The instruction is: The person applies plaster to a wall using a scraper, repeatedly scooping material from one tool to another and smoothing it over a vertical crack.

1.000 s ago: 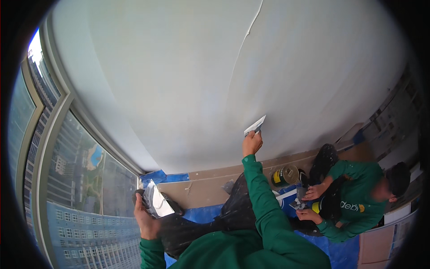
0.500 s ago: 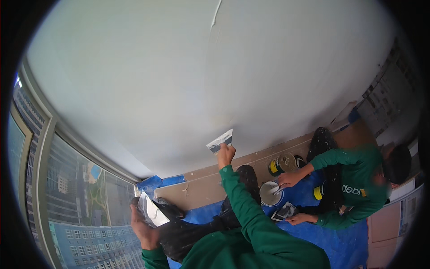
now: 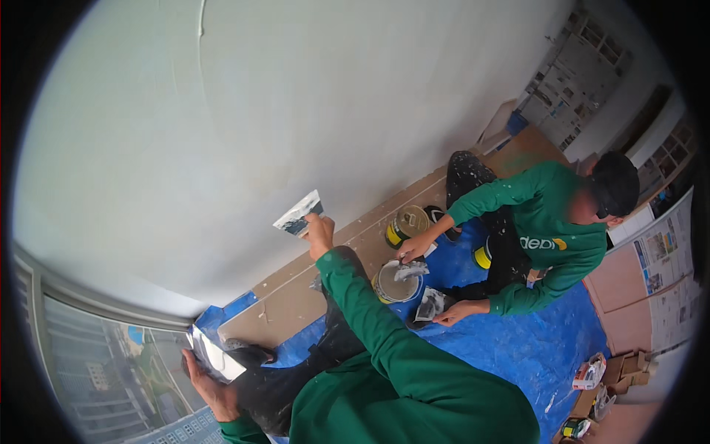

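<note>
Viewed remotely, my right hand [image 3: 320, 235] grips a broad, white-smeared metal scraper [image 3: 298, 212], fingers closed behind it, presumably to leave its edge free beside the smooth, off-white wall [image 3: 296, 96]. My left hand [image 3: 213, 388] meets a shiny, pale plate [image 3: 220, 358]; its finger closure I cannot tell.

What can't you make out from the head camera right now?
Scraper, head view: handle covered by the right hand.
Its contact with the wall, head view: the camera angle leaves it unclear.
White plate in the left hand, head view: underside faces away.
Open bucket, head view: interior partly blocked by the co-worker's scraper.
Raised line on the wall, head view: top cut off by the upper edge.
</note>
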